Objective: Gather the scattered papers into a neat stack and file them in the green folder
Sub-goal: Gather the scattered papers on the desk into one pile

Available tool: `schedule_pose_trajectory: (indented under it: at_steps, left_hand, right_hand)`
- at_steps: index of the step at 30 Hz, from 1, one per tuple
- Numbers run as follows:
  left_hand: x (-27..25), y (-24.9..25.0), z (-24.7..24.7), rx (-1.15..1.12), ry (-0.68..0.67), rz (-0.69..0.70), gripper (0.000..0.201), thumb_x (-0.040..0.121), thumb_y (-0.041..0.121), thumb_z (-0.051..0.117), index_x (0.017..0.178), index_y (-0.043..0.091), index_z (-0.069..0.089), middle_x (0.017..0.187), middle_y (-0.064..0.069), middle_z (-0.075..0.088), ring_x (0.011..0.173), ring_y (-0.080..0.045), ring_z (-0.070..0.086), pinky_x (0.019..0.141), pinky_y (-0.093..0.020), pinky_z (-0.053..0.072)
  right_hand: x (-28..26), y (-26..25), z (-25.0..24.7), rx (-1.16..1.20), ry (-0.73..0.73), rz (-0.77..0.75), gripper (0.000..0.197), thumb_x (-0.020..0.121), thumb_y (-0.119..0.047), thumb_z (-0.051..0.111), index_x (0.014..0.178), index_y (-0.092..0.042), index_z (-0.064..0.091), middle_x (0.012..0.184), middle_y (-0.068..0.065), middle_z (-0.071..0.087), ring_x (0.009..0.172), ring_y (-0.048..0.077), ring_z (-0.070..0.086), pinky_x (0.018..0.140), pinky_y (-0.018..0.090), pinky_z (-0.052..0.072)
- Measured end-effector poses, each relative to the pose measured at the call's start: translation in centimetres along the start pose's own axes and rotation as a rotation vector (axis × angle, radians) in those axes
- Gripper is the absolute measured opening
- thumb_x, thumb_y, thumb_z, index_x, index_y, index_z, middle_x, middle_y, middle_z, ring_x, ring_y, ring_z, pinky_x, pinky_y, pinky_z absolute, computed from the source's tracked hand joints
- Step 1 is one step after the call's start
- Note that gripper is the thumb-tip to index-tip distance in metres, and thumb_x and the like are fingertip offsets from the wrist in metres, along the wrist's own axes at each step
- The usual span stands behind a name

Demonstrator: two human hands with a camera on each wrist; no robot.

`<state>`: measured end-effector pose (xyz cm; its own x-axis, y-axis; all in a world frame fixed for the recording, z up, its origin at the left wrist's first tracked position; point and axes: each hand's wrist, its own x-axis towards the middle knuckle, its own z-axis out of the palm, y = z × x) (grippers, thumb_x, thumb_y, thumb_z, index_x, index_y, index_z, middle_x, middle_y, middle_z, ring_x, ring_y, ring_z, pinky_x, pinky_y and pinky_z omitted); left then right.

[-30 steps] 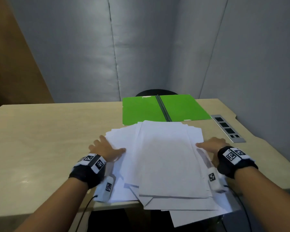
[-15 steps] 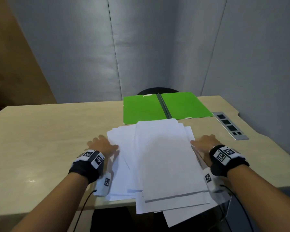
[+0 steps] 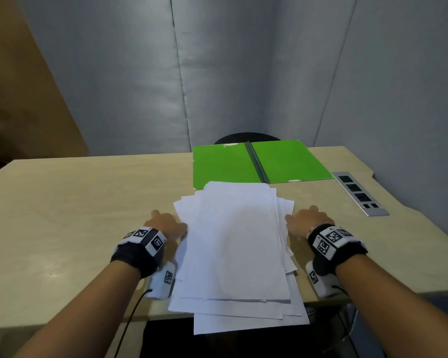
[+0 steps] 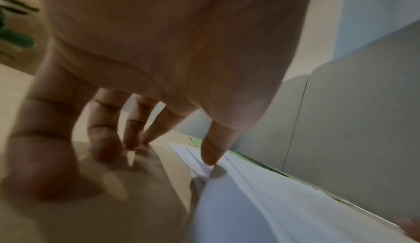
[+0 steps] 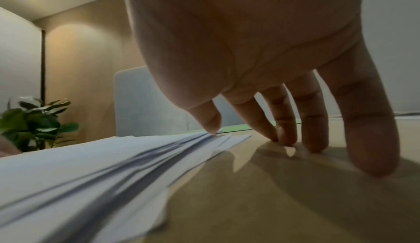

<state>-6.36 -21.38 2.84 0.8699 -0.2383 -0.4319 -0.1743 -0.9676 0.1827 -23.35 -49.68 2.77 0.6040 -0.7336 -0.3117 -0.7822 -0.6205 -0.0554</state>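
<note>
Although the sheets are already pulled together on the counter [image 3: 75, 215], you are only partway through: the papers [image 3: 233, 249] lie as a loose, fanned pile whose edges do not line up, its near end hanging over the counter's front edge and its far end just overlapping the near edge of the green folder [image 3: 225, 164]. That folder lies open and flat beyond the pile, both leaves bare, so nothing has been filed yet. Measured from the pile, your left hand [image 3: 167, 224] sits at its left edge and your right hand [image 3: 307, 220] at its right edge, each with fingers [image 5: 372, 139] spread and nearly straight, tips down on the counter, gripping nothing; in each wrist view the thumb touches the paper edge while the other fingers [image 4: 41, 148] rest on bare wood just beside it. What seems left, judging from this, is to square the side edges, tap or slide the ends flush, then lift the stack onto one leaf of the folder and close the cover.
</note>
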Motion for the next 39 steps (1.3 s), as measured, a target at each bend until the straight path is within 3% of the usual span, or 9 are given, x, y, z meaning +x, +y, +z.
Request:
schedule_pose_trajectory:
  at_steps: [5,8,11,17,22,25,29,33,39]
  left_hand:
    - [-1.0,4.3,1.4,-0.146,-0.032,0.196,0.046,0.087,0.034,0.051,0.130,0.017,0.054,0.144,-0.019,0.041,0.118,-0.041,0.057,0.098,-0.044,0.049]
    - [-0.5,4.0,0.2,-0.214,-0.033,0.208,0.046,0.082,0.040,0.046,0.119,0.015,0.054,0.131,-0.024,0.058,0.108,-0.039,0.064,0.085,-0.039,0.049]
    - [1.2,1.8,-0.5,-0.170,0.107,0.000,0.064,0.096,0.046,0.035,0.145,0.006,0.043,0.149,-0.022,0.048,0.132,-0.038,0.050,0.104,-0.041,0.040]
    - [1.4,3.4,0.4,-0.029,0.028,0.057,0.039,0.078,0.045,0.042,0.100,0.023,0.065,0.131,-0.012,0.050,0.123,-0.039,0.039,0.096,-0.048,0.034]
    - [1.3,5.6,-0.3,-0.211,0.021,0.122,0.082,0.067,0.055,0.048,0.135,0.010,0.048,0.136,-0.018,0.049,0.124,-0.040,0.051,0.103,-0.043,0.045]
    - [2.2,3.6,-0.4,-0.077,0.126,-0.038,0.073,0.086,0.053,0.049,0.144,0.010,0.042,0.146,-0.017,0.039,0.136,-0.040,0.037,0.109,-0.046,0.038]
    - [2.3,3.7,-0.1,-0.010,0.072,0.034,0.041,0.079,0.039,0.056,0.106,0.010,0.065,0.120,-0.012,0.040,0.123,-0.037,0.041,0.099,-0.047,0.043]
    - [2.1,5.7,-0.9,-0.323,-0.042,0.182,0.061,0.066,0.048,0.050,0.104,0.004,0.066,0.095,-0.013,0.064,0.076,-0.027,0.060,0.063,-0.030,0.047]
    - [1.5,3.5,-0.9,-0.326,0.096,0.041,0.071,0.094,0.045,0.045,0.149,0.003,0.029,0.145,-0.022,0.051,0.127,-0.039,0.053,0.101,-0.041,0.045]
  right_hand:
    - [-0.6,-4.7,0.8,0.055,-0.061,-0.139,0.071,0.095,-0.056,0.027,0.150,-0.012,0.033,0.156,0.016,0.022,0.141,0.038,0.026,0.112,0.050,0.031]
    - [0.3,-4.6,0.0,0.208,-0.094,-0.157,0.075,0.094,-0.053,0.036,0.157,-0.022,0.012,0.160,0.018,0.018,0.145,0.040,0.022,0.114,0.048,0.028]
    - [1.7,-1.9,-0.3,0.185,-0.018,-0.015,0.069,0.093,-0.047,0.036,0.150,-0.009,0.031,0.155,0.018,0.027,0.139,0.039,0.030,0.112,0.048,0.033]
    - [2.0,-3.1,0.4,0.102,0.000,-0.055,0.067,0.092,-0.056,0.030,0.138,-0.012,0.050,0.144,0.014,0.032,0.132,0.036,0.032,0.104,0.048,0.035]
    - [2.9,-4.8,0.2,0.170,-0.055,-0.101,0.074,0.090,-0.062,0.034,0.141,-0.010,0.049,0.147,0.019,0.033,0.134,0.038,0.034,0.108,0.046,0.035]
    - [3.9,-2.9,0.0,0.095,0.034,0.016,0.074,0.090,-0.063,0.029,0.134,-0.009,0.055,0.144,0.015,0.033,0.131,0.036,0.033,0.104,0.049,0.034]
    - [4.3,-4.2,-0.2,0.069,0.014,-0.042,0.075,0.090,-0.065,0.030,0.137,-0.011,0.051,0.144,0.014,0.033,0.133,0.035,0.031,0.104,0.049,0.033]
    - [4.2,-6.1,-0.8,0.126,-0.090,-0.124,0.081,0.086,-0.065,0.043,0.146,-0.012,0.040,0.149,0.016,0.031,0.135,0.038,0.034,0.108,0.045,0.036]
    - [3.3,-3.7,-1.0,-0.004,-0.046,-0.092,0.055,0.081,-0.055,0.048,0.112,-0.011,0.062,0.130,0.017,0.047,0.113,0.037,0.053,0.096,0.041,0.048]
